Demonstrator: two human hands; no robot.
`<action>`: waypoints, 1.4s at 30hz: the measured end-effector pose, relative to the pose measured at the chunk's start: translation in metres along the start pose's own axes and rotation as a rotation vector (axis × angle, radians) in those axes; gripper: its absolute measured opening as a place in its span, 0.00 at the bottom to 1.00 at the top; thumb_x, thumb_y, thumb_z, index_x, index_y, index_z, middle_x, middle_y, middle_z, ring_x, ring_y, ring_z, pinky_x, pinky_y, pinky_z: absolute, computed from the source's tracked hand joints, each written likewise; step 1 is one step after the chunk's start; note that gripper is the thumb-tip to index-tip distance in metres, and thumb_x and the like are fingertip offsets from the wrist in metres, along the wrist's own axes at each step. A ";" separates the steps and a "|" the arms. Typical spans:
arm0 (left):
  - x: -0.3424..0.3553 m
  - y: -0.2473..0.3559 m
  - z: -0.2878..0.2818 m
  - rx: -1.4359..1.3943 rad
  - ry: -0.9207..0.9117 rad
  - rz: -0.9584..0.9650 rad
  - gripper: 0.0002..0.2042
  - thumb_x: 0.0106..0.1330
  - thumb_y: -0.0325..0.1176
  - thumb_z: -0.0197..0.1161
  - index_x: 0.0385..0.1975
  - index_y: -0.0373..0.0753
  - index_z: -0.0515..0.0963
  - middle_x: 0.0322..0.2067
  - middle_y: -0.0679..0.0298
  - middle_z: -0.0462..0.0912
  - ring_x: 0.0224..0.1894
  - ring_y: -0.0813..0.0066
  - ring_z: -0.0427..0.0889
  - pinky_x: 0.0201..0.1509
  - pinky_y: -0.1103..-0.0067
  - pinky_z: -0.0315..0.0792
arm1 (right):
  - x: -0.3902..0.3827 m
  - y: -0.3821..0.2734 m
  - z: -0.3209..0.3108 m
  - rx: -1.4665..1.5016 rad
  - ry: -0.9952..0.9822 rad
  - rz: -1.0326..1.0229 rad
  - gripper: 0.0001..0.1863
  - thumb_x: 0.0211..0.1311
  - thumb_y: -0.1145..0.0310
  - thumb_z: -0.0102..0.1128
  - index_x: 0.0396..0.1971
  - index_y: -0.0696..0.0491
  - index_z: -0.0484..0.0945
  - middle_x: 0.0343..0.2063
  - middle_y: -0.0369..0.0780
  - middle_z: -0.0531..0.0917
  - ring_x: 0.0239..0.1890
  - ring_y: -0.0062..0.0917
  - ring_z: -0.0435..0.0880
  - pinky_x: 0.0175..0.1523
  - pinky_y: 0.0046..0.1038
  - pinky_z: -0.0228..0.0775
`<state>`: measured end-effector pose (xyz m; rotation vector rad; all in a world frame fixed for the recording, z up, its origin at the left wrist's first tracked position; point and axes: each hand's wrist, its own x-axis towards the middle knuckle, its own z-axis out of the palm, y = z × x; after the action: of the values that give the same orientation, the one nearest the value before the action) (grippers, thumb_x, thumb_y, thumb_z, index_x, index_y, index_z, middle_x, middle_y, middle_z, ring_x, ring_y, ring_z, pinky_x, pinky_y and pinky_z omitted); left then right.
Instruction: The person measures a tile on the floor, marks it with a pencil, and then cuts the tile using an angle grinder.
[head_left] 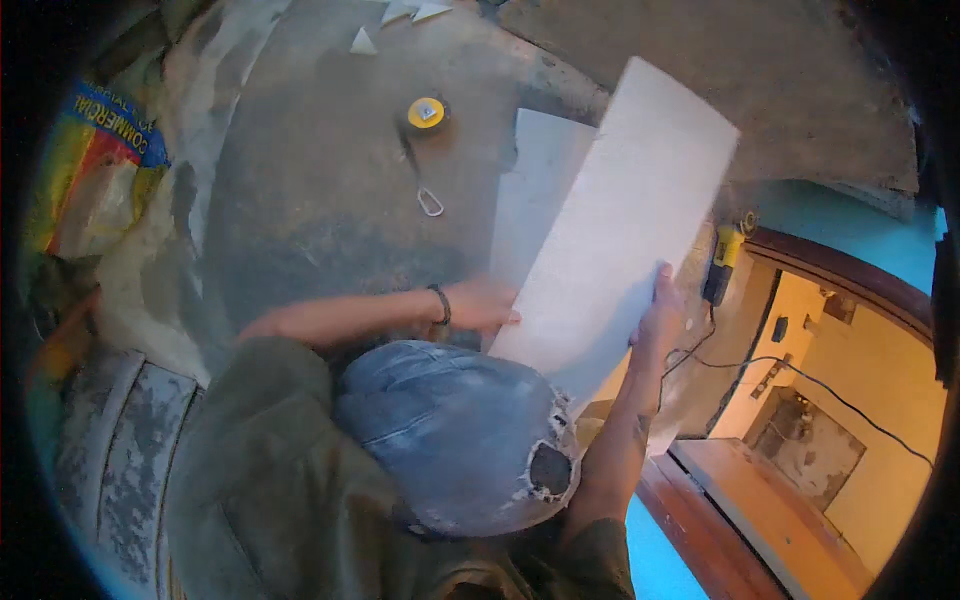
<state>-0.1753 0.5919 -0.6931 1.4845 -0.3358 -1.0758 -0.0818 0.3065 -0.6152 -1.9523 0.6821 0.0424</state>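
Note:
A long white board (640, 190), perhaps a tile, is raised at a slant in front of me. My right hand (660, 310) grips its right edge, thumb along the side. At the lower left edge is my left hand (485, 305), a little blurred, one fingertip at the rim and the other fingers partly hidden; it seems to hold the board too. A second pale board (535, 170) lies beneath, partly covered. Between my arms shows a rounded shape of faded blue-grey cloth (440, 430) with a frayed hole.
A yellow tape measure (427, 113) with a metal clip (430, 203) lies on the grey floor. White triangular offcuts (363, 41) are at the top. On the right are a yellow-and-black power tool (724, 258), a black cord (840, 395) and a wood-framed opening (850, 270). A colourful sack (100, 180) stands left.

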 end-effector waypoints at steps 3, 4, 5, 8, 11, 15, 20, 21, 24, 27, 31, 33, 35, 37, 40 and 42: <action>0.009 -0.010 0.019 -0.159 0.036 -0.141 0.17 0.70 0.45 0.57 0.35 0.33 0.73 0.34 0.57 0.82 0.35 0.72 0.85 0.36 0.74 0.81 | 0.021 0.017 0.011 -0.100 -0.080 0.056 0.25 0.68 0.53 0.57 0.46 0.64 0.77 0.39 0.43 0.81 0.39 0.27 0.78 0.45 0.29 0.72; 0.013 -0.013 0.026 -0.215 0.052 -0.221 0.16 0.70 0.44 0.57 0.36 0.34 0.73 0.35 0.58 0.83 0.37 0.72 0.85 0.36 0.75 0.81 | 0.026 0.020 0.015 -0.143 -0.116 0.050 0.27 0.67 0.52 0.57 0.46 0.65 0.78 0.39 0.45 0.82 0.41 0.27 0.77 0.47 0.28 0.70; 0.018 -0.016 0.032 -0.260 0.051 -0.199 0.16 0.70 0.44 0.57 0.36 0.34 0.73 0.35 0.58 0.83 0.37 0.72 0.85 0.36 0.75 0.81 | 0.031 0.021 0.017 -0.141 -0.118 0.057 0.27 0.67 0.52 0.57 0.46 0.65 0.78 0.39 0.45 0.82 0.41 0.27 0.77 0.47 0.28 0.70; 0.029 -0.030 0.044 -0.379 0.099 -0.254 0.15 0.70 0.43 0.57 0.38 0.34 0.74 0.35 0.59 0.83 0.36 0.72 0.85 0.36 0.74 0.81 | 0.043 0.025 0.030 0.004 -0.245 0.033 0.27 0.66 0.52 0.59 0.47 0.66 0.77 0.39 0.45 0.82 0.41 0.28 0.77 0.48 0.28 0.70; 0.038 -0.044 0.049 -0.421 0.111 -0.249 0.16 0.71 0.43 0.56 0.41 0.33 0.74 0.36 0.58 0.83 0.35 0.72 0.85 0.34 0.74 0.81 | 0.053 0.032 0.041 -0.224 -0.277 0.121 0.28 0.66 0.52 0.59 0.48 0.67 0.77 0.41 0.46 0.82 0.42 0.29 0.78 0.50 0.29 0.69; 0.044 -0.050 0.052 -0.327 0.104 -0.267 0.14 0.71 0.41 0.56 0.41 0.33 0.75 0.34 0.58 0.83 0.32 0.70 0.85 0.32 0.73 0.81 | 0.055 0.043 0.043 -0.223 -0.262 -0.005 0.28 0.65 0.52 0.60 0.47 0.66 0.78 0.42 0.48 0.83 0.44 0.31 0.80 0.51 0.30 0.69; 0.046 -0.038 0.050 -0.275 0.125 -0.293 0.14 0.70 0.40 0.56 0.40 0.32 0.75 0.31 0.58 0.84 0.31 0.70 0.86 0.33 0.72 0.82 | 0.060 0.048 0.042 -0.318 -0.235 0.008 0.27 0.65 0.51 0.59 0.48 0.64 0.79 0.42 0.50 0.83 0.45 0.32 0.80 0.52 0.31 0.69; 0.046 -0.033 0.049 -0.284 0.145 -0.301 0.14 0.70 0.40 0.56 0.40 0.32 0.76 0.31 0.58 0.84 0.31 0.70 0.86 0.33 0.72 0.82 | 0.062 0.047 0.042 -0.356 -0.208 -0.023 0.27 0.63 0.51 0.62 0.44 0.63 0.80 0.39 0.49 0.83 0.42 0.31 0.80 0.50 0.31 0.70; 0.045 -0.021 0.046 -0.317 0.148 -0.325 0.15 0.70 0.40 0.56 0.39 0.32 0.76 0.32 0.57 0.85 0.31 0.70 0.87 0.32 0.72 0.82 | 0.063 0.046 0.044 -0.477 -0.143 -0.018 0.27 0.56 0.50 0.68 0.36 0.63 0.80 0.32 0.45 0.83 0.37 0.29 0.79 0.45 0.29 0.71; 0.045 -0.013 0.044 -0.297 0.132 -0.325 0.15 0.70 0.41 0.55 0.38 0.31 0.77 0.32 0.56 0.85 0.29 0.70 0.87 0.32 0.73 0.82 | 0.059 0.048 0.051 -0.488 -0.030 -0.028 0.27 0.48 0.49 0.74 0.29 0.61 0.78 0.26 0.41 0.80 0.31 0.27 0.77 0.41 0.28 0.71; 0.049 -0.012 0.042 -0.052 0.130 -0.318 0.17 0.70 0.41 0.51 0.35 0.31 0.78 0.29 0.56 0.86 0.26 0.71 0.87 0.30 0.75 0.81 | 0.054 0.052 0.059 -0.351 0.045 -0.090 0.29 0.42 0.48 0.77 0.27 0.61 0.77 0.23 0.40 0.79 0.29 0.26 0.77 0.39 0.29 0.71; 0.051 -0.014 0.043 0.048 0.142 -0.244 0.18 0.70 0.41 0.50 0.33 0.31 0.79 0.26 0.57 0.86 0.25 0.70 0.87 0.30 0.74 0.81 | 0.054 0.053 0.060 -0.393 0.068 -0.133 0.30 0.42 0.47 0.77 0.28 0.61 0.78 0.24 0.41 0.80 0.30 0.28 0.77 0.40 0.29 0.71; 0.053 -0.016 0.044 0.146 0.159 -0.168 0.19 0.70 0.42 0.49 0.30 0.31 0.79 0.24 0.58 0.85 0.24 0.70 0.87 0.29 0.74 0.81 | 0.056 0.053 0.060 -0.427 0.075 -0.156 0.31 0.42 0.46 0.77 0.28 0.62 0.78 0.25 0.42 0.81 0.31 0.29 0.78 0.40 0.30 0.72; 0.055 -0.018 0.043 0.054 0.133 -0.265 0.19 0.70 0.41 0.49 0.25 0.33 0.80 0.21 0.58 0.85 0.23 0.70 0.86 0.29 0.74 0.81 | 0.057 0.053 0.060 -0.578 0.098 -0.194 0.33 0.41 0.43 0.76 0.29 0.62 0.79 0.26 0.45 0.82 0.31 0.32 0.80 0.41 0.32 0.73; 0.056 -0.020 0.043 0.011 0.162 -0.306 0.20 0.70 0.41 0.48 0.23 0.33 0.79 0.20 0.59 0.85 0.23 0.70 0.86 0.29 0.73 0.80 | 0.057 0.051 0.061 -0.615 0.089 -0.174 0.34 0.41 0.41 0.75 0.29 0.63 0.81 0.26 0.47 0.84 0.32 0.37 0.83 0.41 0.35 0.74; 0.055 -0.022 0.042 0.111 0.175 -0.246 0.20 0.70 0.41 0.48 0.22 0.34 0.79 0.20 0.59 0.84 0.22 0.70 0.86 0.30 0.73 0.80 | 0.056 0.048 0.062 -0.668 0.092 -0.191 0.35 0.41 0.41 0.75 0.29 0.62 0.81 0.26 0.48 0.84 0.32 0.38 0.83 0.41 0.36 0.74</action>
<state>-0.1862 0.5299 -0.7302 1.7394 -0.0916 -1.1245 -0.0415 0.3191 -0.7018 -2.6686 0.5792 0.0692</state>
